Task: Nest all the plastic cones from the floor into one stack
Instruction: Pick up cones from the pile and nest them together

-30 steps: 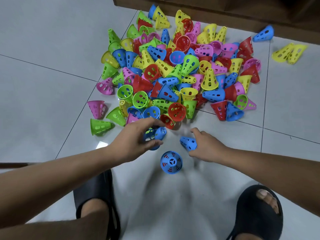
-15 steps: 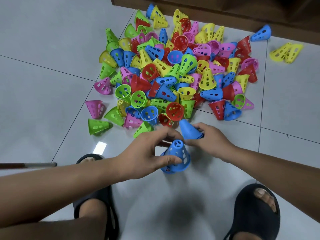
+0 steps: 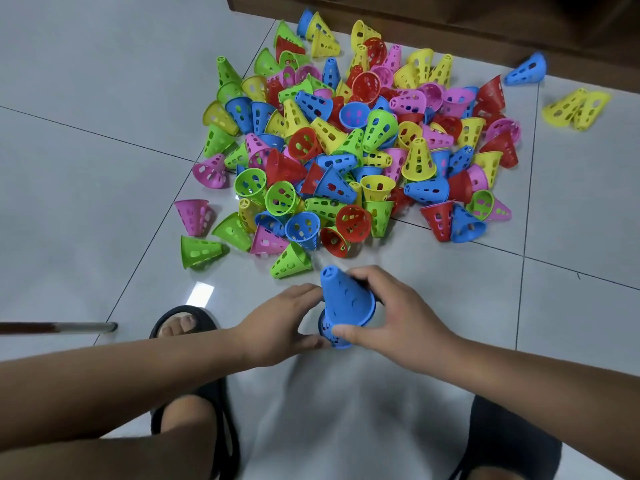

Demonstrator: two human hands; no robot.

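A small stack of blue cones [image 3: 344, 303] stands tip-up on the grey floor tiles in front of me. My right hand [image 3: 398, 317] grips it from the right, thumb at its base and fingers behind the top cone. My left hand [image 3: 280, 322] touches the stack's lower left side, fingers curved around the base. Beyond them lies a big pile of perforated cones [image 3: 353, 143] in red, yellow, green, blue and pink. The nearest loose ones are a green cone [image 3: 291, 261] and a red cone [image 3: 334, 241].
Stray cones lie apart from the pile: a blue cone [image 3: 528, 70] and two yellow cones [image 3: 576, 107] at far right, pink [image 3: 192, 214] and green [image 3: 199, 251] at left. A wooden furniture base [image 3: 450, 26] runs along the back. A thin rod [image 3: 55, 328] lies at left. My sandalled feet [image 3: 183, 323] flank the stack.
My right hand has brought its blue cone down onto the blue stack near my feet. My left hand slid lower on the stack's left side. The stack is taller.
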